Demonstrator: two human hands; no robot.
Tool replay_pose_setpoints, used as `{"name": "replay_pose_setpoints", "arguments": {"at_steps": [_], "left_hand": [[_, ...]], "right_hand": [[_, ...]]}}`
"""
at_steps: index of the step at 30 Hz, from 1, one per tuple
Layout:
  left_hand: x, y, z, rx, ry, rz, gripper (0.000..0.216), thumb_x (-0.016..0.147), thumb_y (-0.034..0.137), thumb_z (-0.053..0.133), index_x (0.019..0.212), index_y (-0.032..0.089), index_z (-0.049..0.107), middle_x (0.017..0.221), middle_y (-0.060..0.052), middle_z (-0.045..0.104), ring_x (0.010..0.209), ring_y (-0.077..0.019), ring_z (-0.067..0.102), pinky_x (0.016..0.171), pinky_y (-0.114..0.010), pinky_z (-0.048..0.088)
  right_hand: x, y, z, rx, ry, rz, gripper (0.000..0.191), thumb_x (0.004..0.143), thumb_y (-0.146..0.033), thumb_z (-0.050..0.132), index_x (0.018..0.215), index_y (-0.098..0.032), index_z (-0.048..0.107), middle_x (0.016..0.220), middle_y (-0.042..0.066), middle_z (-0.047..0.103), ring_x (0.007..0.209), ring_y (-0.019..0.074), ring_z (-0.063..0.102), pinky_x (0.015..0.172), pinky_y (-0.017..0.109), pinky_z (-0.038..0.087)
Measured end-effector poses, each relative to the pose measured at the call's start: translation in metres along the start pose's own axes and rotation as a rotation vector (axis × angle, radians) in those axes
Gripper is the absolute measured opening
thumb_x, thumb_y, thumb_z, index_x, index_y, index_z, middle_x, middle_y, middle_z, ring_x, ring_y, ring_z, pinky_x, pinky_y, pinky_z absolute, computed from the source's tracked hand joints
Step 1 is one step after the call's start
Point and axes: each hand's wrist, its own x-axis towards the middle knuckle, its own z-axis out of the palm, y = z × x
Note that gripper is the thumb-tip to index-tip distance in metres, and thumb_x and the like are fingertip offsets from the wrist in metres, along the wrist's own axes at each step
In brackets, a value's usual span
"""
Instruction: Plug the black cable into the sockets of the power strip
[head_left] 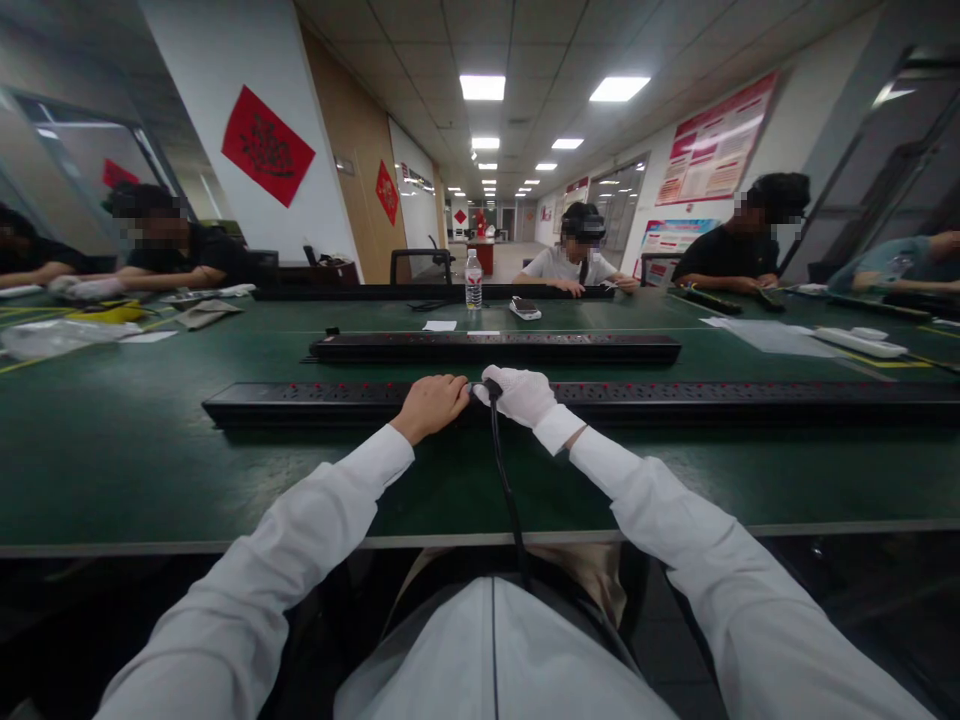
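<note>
A long black power strip (pixel 322 400) with red switches lies across the green table in front of me. My left hand (pixel 431 405), bare, is closed over its middle, fingers curled onto the top face. Just to the right, my right hand (pixel 521 393) wears a white knitted glove and is closed around a black plug (pixel 492 388) at the strip. From the plug a black cable (pixel 507 490) hangs over the table's edge towards my lap. The plug's prongs and the sockets beneath both hands are hidden.
A second black power strip (pixel 495 348) lies behind the first. Farther back stand a water bottle (pixel 473 280) and a phone-like device (pixel 525 308). White paper (pixel 780 336) and a white power strip (pixel 859 343) lie at right, a plastic bag (pixel 67 338) at left. Several people sit around.
</note>
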Motion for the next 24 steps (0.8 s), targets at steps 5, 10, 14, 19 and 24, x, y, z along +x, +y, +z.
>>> {"name": "replay_pose_setpoints", "arguments": {"at_steps": [5, 10, 14, 19, 24], "left_hand": [[0.0001, -0.0003, 0.0014, 0.002, 0.019, -0.001, 0.038, 0.089, 0.034, 0.025, 0.099, 0.018, 0.057, 0.082, -0.007, 0.063, 0.077, -0.0203, 0.060, 0.067, -0.031, 0.040], [0.0016, 0.0003, 0.0007, -0.005, 0.016, -0.038, 0.038, 0.088, 0.036, 0.025, 0.096, 0.018, 0.058, 0.082, -0.007, 0.063, 0.076, -0.0204, 0.059, 0.065, -0.031, 0.040], [0.0049, 0.0015, -0.0020, -0.011, 0.003, -0.074, 0.037, 0.088, 0.037, 0.027, 0.093, 0.017, 0.058, 0.083, -0.007, 0.061, 0.077, -0.0207, 0.058, 0.066, -0.031, 0.040], [0.0060, 0.0030, -0.0047, -0.033, -0.021, -0.080, 0.036, 0.088, 0.036, 0.027, 0.091, 0.016, 0.057, 0.086, -0.007, 0.060, 0.078, -0.0198, 0.057, 0.069, -0.031, 0.041], [0.0064, 0.0016, -0.0035, -0.037, -0.040, -0.076, 0.034, 0.088, 0.035, 0.029, 0.095, 0.017, 0.056, 0.086, -0.007, 0.060, 0.080, -0.0193, 0.056, 0.069, -0.030, 0.041]], "right_hand": [[-0.0014, -0.0012, -0.0001, -0.010, 0.026, 0.004, 0.045, 0.084, -0.058, 0.023, 0.093, -0.027, 0.055, 0.083, 0.000, 0.064, 0.071, 0.0145, 0.057, 0.055, 0.024, 0.030], [-0.0026, -0.0023, -0.0008, -0.017, 0.013, 0.018, 0.043, 0.085, -0.056, 0.025, 0.093, -0.026, 0.055, 0.083, 0.001, 0.064, 0.070, 0.0144, 0.057, 0.056, 0.024, 0.030], [-0.0027, -0.0023, -0.0021, -0.002, 0.024, 0.006, 0.042, 0.085, -0.055, 0.026, 0.093, -0.026, 0.055, 0.083, 0.001, 0.064, 0.072, 0.0146, 0.057, 0.056, 0.024, 0.030], [-0.0033, -0.0028, -0.0049, 0.007, 0.002, 0.016, 0.044, 0.085, -0.056, 0.025, 0.093, -0.025, 0.056, 0.084, 0.002, 0.064, 0.073, 0.0144, 0.057, 0.057, 0.024, 0.031], [-0.0046, -0.0042, -0.0051, 0.024, 0.004, 0.027, 0.043, 0.086, -0.054, 0.026, 0.094, -0.025, 0.056, 0.085, 0.003, 0.064, 0.074, 0.0136, 0.057, 0.060, 0.023, 0.032]]}}
